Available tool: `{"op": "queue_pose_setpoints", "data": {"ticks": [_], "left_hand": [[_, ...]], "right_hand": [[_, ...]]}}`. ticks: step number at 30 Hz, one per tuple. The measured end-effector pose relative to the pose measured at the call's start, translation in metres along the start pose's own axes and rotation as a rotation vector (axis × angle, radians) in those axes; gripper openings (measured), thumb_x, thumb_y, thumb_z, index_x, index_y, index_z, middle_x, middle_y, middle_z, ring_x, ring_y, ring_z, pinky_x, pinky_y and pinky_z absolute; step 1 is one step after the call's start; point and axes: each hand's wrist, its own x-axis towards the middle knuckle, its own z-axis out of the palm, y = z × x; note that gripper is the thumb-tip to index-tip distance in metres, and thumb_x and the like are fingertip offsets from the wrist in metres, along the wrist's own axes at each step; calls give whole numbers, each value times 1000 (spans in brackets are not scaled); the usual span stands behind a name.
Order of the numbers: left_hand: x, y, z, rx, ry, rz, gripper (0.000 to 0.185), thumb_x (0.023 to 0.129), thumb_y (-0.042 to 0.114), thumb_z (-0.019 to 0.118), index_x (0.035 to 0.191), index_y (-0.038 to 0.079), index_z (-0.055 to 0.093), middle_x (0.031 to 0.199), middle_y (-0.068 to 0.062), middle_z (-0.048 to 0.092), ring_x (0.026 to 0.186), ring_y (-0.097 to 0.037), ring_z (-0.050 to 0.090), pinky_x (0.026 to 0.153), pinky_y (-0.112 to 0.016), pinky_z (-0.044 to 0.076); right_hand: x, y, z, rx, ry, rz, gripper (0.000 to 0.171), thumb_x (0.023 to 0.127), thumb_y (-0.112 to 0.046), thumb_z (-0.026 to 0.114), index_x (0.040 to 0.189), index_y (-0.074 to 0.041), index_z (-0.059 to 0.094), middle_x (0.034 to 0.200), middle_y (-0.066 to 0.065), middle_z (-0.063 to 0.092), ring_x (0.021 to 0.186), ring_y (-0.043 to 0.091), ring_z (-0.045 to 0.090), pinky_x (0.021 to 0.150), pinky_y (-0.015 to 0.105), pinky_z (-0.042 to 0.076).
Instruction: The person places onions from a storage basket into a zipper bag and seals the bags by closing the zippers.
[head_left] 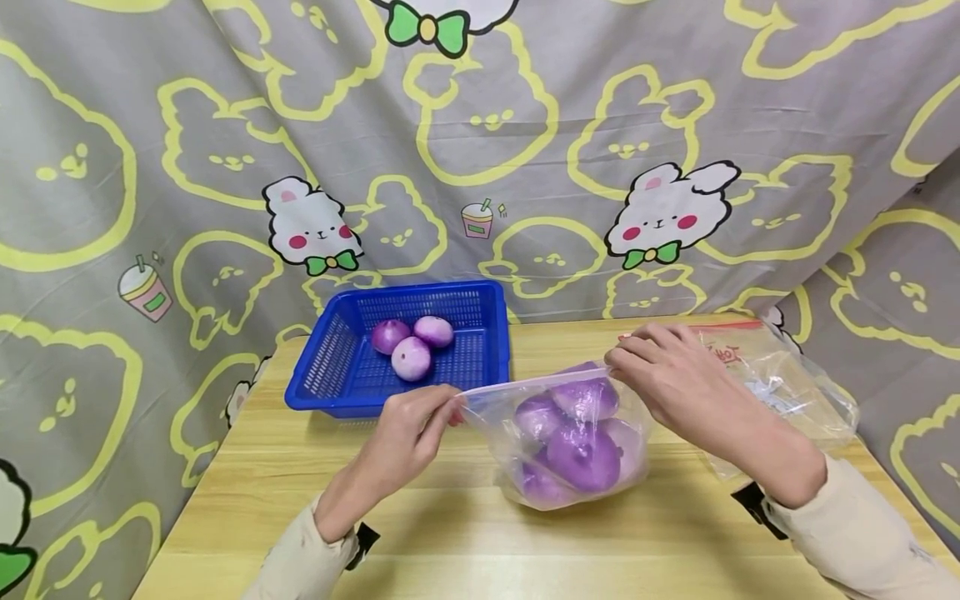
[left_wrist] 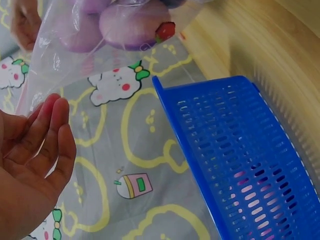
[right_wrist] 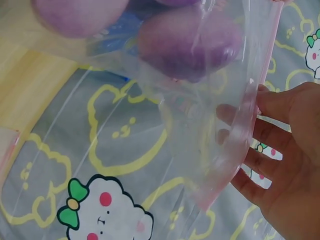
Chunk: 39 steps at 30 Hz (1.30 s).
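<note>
At the centre of the frame, a clear zip bag [head_left: 577, 442] of purple onions [head_left: 581, 454] sits on the wooden worktop [head_left: 450, 533], its top edge stretched between two hands: the left hand [head_left: 412, 429] pinches the left corner, the right hand [head_left: 667, 371] the right. Behind, left of centre, a blue basket [head_left: 337, 367] holds three more onions [head_left: 411, 358].

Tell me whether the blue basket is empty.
No: in the head view three onions lie in the basket, beside the bag that both hands hold.
</note>
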Motion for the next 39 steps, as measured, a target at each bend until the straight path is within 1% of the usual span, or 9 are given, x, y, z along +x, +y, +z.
{"op": "queue_pose_setpoints", "data": {"ticks": [2,5,10,16,20,25,28,35,39], "left_hand": [[0,-1,0,7,-1,-2,15,96,-2,58,91,6,70,77,1,66,68,-10,63,64,-18,52],[-1,-2,-1,15,0,-5,15,96,-2,59,91,7,70,76,1,66,68,-8,62,64,-19,52],[-2,-6,-2,32,1,-15,15,95,-2,59,90,7,70,75,2,66,67,-6,60,63,-20,51],[-3,-7,-5,27,-4,-24,15,95,-2,59,90,7,69,75,3,65,67,-6,60,62,-19,51],[-3,-9,-5,38,-5,-25,14,94,-2,60,89,7,70,74,3,65,67,-5,59,62,-19,51],[-4,-14,-7,74,-10,-4,14,93,-3,62,88,8,70,74,4,65,66,-5,58,62,-22,51],[-3,-17,-8,84,-8,-5,15,92,-4,62,89,8,70,73,5,65,66,-5,58,62,-24,51],[2,-21,-7,84,-23,-50,13,95,1,61,89,9,70,72,5,65,65,-4,58,61,-24,50],[-1,-22,-4,61,-31,-78,14,97,3,60,89,10,69,74,3,65,67,-4,57,61,-24,51]], "right_hand": [[-3,2,0,-1,1,11,57,109,-38,22,104,-7,69,99,8,70,97,33,59,83,50,44],[-7,5,-1,0,-2,33,62,109,-39,18,106,-6,70,104,10,70,101,35,59,86,52,44],[-14,8,-3,9,9,52,58,109,-40,20,107,-7,68,109,9,70,105,34,59,88,53,43],[-23,10,-4,11,31,76,50,109,-39,27,101,-9,65,105,8,68,107,35,59,89,53,44],[-28,13,-6,11,46,93,49,109,-39,28,99,-9,65,102,7,68,105,35,59,88,52,44],[-36,17,-9,14,50,110,49,109,-40,29,98,-9,65,98,5,66,102,33,59,86,50,43],[-41,21,-10,16,55,111,49,109,-40,29,98,-8,65,94,3,66,97,31,58,81,48,44],[-47,24,-6,17,75,118,50,109,-40,30,99,-6,65,90,2,65,90,27,58,76,46,45],[-50,24,-7,18,90,154,47,109,-41,31,99,-8,62,83,-3,58,78,16,55,70,36,45]]}}
